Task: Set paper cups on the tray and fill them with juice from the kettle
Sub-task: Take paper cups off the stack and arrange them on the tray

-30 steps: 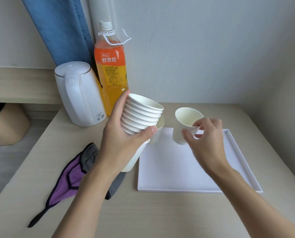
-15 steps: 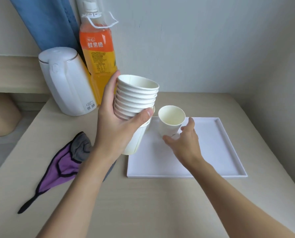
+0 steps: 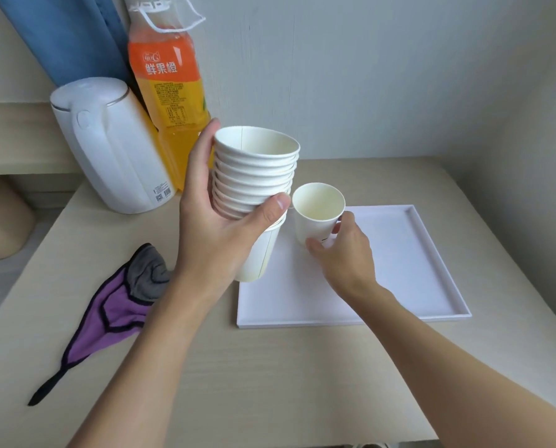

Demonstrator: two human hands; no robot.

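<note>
My left hand (image 3: 218, 234) grips a stack of white paper cups (image 3: 257, 185), held upright over the left edge of the white tray (image 3: 431, 270). A single paper cup (image 3: 317, 215) stands upright in the tray's far left part. My right hand (image 3: 344, 253) holds this cup near its base with thumb and fingers curled round it. The white kettle (image 3: 111, 150) stands at the back left of the table, lid closed, apart from both hands.
An orange juice bottle (image 3: 166, 76) stands behind the kettle against the wall. A purple and grey cloth (image 3: 121, 302) lies on the table left of the tray. A blue curtain (image 3: 69, 37) hangs at the back left. The wall closes in on the right.
My right hand has brought the single cup down from the air onto the tray's far left part and still holds it. The stack has tipped from tilted to upright.
</note>
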